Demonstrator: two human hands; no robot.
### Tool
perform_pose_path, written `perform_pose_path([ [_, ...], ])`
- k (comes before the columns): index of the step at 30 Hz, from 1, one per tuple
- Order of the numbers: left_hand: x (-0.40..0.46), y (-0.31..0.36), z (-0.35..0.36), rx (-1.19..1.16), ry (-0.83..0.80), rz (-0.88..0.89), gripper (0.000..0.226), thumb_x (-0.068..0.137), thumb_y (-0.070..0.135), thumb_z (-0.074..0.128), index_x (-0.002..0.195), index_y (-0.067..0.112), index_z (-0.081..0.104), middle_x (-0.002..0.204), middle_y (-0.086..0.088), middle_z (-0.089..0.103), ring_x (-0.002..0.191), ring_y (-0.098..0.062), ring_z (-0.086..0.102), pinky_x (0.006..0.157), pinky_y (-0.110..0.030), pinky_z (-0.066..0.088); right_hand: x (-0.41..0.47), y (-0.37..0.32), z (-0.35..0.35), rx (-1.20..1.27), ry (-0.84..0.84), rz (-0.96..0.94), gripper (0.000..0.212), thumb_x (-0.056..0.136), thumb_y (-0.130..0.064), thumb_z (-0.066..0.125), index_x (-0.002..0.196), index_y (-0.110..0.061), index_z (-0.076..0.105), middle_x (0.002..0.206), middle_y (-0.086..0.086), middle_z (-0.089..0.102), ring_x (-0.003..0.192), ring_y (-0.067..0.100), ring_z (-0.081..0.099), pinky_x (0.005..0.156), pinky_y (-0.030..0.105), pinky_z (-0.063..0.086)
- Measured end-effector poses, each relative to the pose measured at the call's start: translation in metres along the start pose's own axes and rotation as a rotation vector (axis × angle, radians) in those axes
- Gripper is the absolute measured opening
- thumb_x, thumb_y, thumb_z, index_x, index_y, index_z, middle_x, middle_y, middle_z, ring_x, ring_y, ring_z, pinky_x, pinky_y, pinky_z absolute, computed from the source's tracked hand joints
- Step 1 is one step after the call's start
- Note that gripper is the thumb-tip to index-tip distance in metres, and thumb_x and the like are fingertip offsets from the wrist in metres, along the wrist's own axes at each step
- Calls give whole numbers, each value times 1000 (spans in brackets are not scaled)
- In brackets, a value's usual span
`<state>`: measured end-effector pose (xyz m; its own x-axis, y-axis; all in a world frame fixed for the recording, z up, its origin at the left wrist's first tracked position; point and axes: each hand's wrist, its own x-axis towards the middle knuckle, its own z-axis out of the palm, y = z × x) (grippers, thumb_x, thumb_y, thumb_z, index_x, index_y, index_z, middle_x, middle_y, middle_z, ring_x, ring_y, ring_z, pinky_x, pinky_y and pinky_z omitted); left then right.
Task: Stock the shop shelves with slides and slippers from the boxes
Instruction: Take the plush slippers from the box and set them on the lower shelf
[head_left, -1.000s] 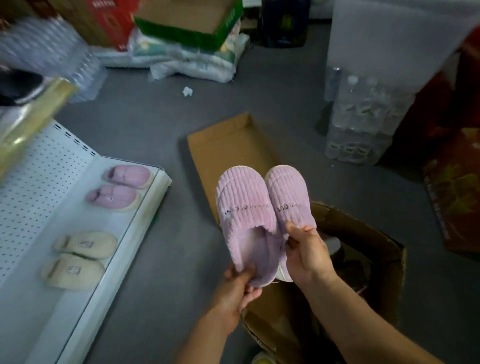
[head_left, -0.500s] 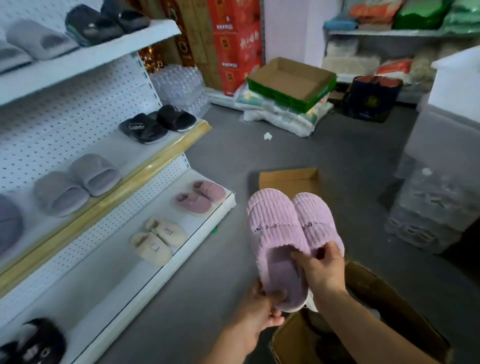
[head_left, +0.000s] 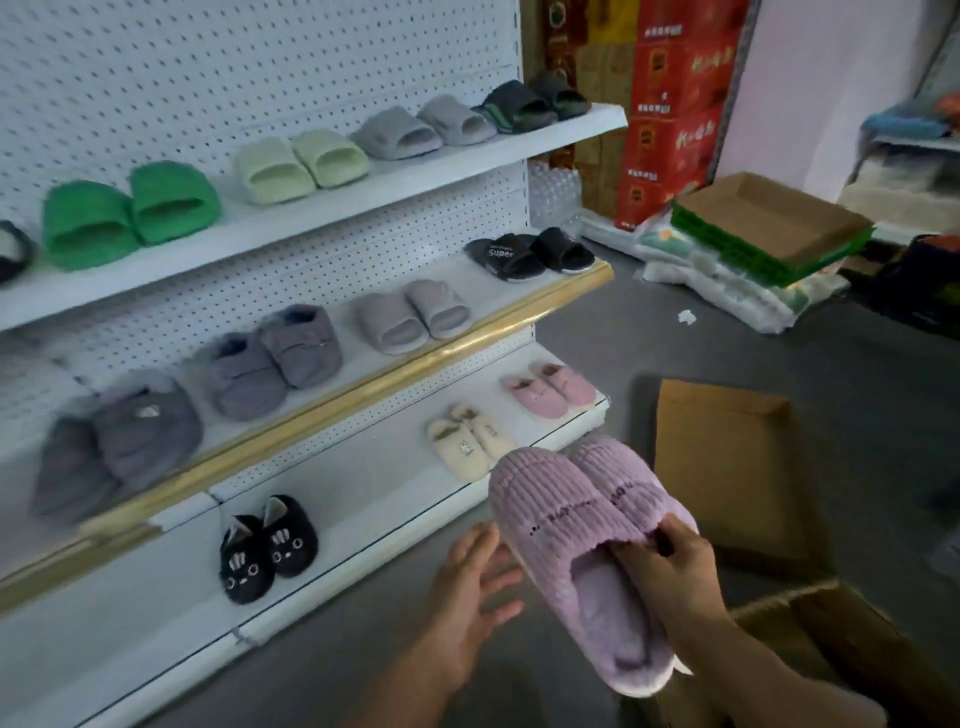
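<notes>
My right hand (head_left: 675, 577) grips a pair of lilac corduroy slippers (head_left: 576, 525) by their inner edges, held side by side above the floor in front of the bottom shelf (head_left: 363, 525). My left hand (head_left: 472, 587) hovers just left of the pair with fingers spread, holding nothing. An open brown cardboard box (head_left: 841, 639) sits under my right forearm. The bottom shelf carries black cat slippers (head_left: 265, 551), cream slippers (head_left: 467, 441) and pink slippers (head_left: 550, 389).
The middle shelf (head_left: 467, 332) holds several grey and black pairs, the top shelf (head_left: 363, 171) green, pale green, grey and dark slides. A flat box flap (head_left: 727, 467) lies on the grey floor. Red cartons (head_left: 675, 104), a green-edged tray (head_left: 769, 223) and bagged goods stand beyond.
The view has swung up and left toward the shelves. My left hand has let go of the slippers and opened; my right hand alone holds the pair, now nearer the bottom shelf.
</notes>
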<state>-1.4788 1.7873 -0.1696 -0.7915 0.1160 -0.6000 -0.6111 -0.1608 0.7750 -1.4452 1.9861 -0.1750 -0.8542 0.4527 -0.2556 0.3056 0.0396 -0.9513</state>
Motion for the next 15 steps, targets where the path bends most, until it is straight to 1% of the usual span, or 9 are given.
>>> perform_pose_path([
  [2, -29, 6, -43, -20, 38, 61, 22, 94, 39, 56, 113, 29, 55, 114, -5, 71, 108, -26, 66, 82, -39, 50, -32, -11, 29, 18, -66, -19, 17, 81, -19, 74, 94, -30, 70, 87, -6, 74, 87, 19, 69, 81, 44, 57],
  [5, -72, 9, -100, -71, 93, 113, 13, 96, 35, 54, 109, 32, 54, 115, -6, 70, 108, -29, 65, 79, -40, 51, -76, -26, 67, -25, -174, -41, 21, 81, -19, 75, 97, -31, 68, 91, -6, 72, 89, 18, 68, 84, 45, 57],
  [7, -103, 9, -130, -137, 122, 129, 17, 96, 33, 55, 112, 33, 53, 116, -9, 68, 108, -31, 64, 76, -40, 51, -102, -36, 87, -76, -214, -82, 19, 81, -16, 74, 91, -31, 68, 88, -7, 71, 87, 17, 67, 84, 46, 57],
  [10, -147, 2, -171, -176, 144, 178, 24, 96, 35, 54, 119, 30, 54, 116, -11, 69, 108, -31, 65, 76, -41, 50, -139, -51, 110, -185, -264, -155, 20, 78, -19, 76, 83, -37, 67, 82, -14, 69, 85, 14, 66, 84, 44, 56],
  [13, -190, -4, -208, -195, 177, 219, 24, 99, 35, 50, 119, 24, 58, 113, -11, 70, 106, -30, 67, 79, -41, 50, -172, -64, 128, -299, -351, -220, 30, 73, -21, 75, 86, -47, 66, 80, -23, 69, 85, 13, 67, 83, 41, 55],
  [14, -202, -5, -220, -207, 183, 218, 27, 98, 35, 50, 120, 23, 58, 114, -11, 70, 106, -29, 66, 80, -41, 51, -182, -67, 133, -330, -380, -249, 32, 72, -19, 73, 87, -46, 66, 81, -24, 69, 85, 12, 67, 83, 38, 55],
  [15, -214, -7, -231, -218, 185, 217, 28, 98, 34, 51, 122, 21, 58, 117, -11, 68, 108, -29, 66, 82, -43, 52, -191, -70, 138, -357, -402, -276, 31, 72, -16, 72, 87, -43, 67, 80, -22, 69, 85, 10, 67, 83, 33, 53],
])
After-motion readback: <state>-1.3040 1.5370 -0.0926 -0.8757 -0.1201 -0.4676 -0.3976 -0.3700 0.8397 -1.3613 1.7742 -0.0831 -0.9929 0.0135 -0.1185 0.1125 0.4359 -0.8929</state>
